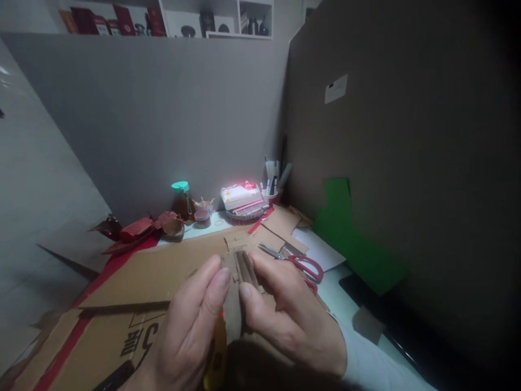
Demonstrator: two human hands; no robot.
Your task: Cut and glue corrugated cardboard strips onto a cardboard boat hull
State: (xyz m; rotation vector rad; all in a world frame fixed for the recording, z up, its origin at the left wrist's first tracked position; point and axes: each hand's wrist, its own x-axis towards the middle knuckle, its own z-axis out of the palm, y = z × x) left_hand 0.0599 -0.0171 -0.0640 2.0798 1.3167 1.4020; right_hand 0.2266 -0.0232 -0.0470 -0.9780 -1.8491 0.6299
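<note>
A small folded piece of cardboard (233,315) is pinched between both hands, close to the camera. My left hand (193,317) grips its left side, with the thumb lying along the surface. On the other side, my right hand (291,312) presses thumb and fingers against its ridged right edge. A yellow-handled tool (215,361), possibly a utility knife, shows just below the left hand; whether that hand holds it I cannot tell. Beyond the right hand lie scissors (307,267) with red handles, blades pointing left. Large cardboard sheets (146,277) spread under and behind the hands.
Along the back stand a brown bottle with a teal lid (180,186), a small jar (202,219), a basket with a tissue pack (241,195) and a pen cup (269,194). Cardboard offcuts (280,221) lie at right. Grey partitions (183,108) and green card (345,239) enclose the desk.
</note>
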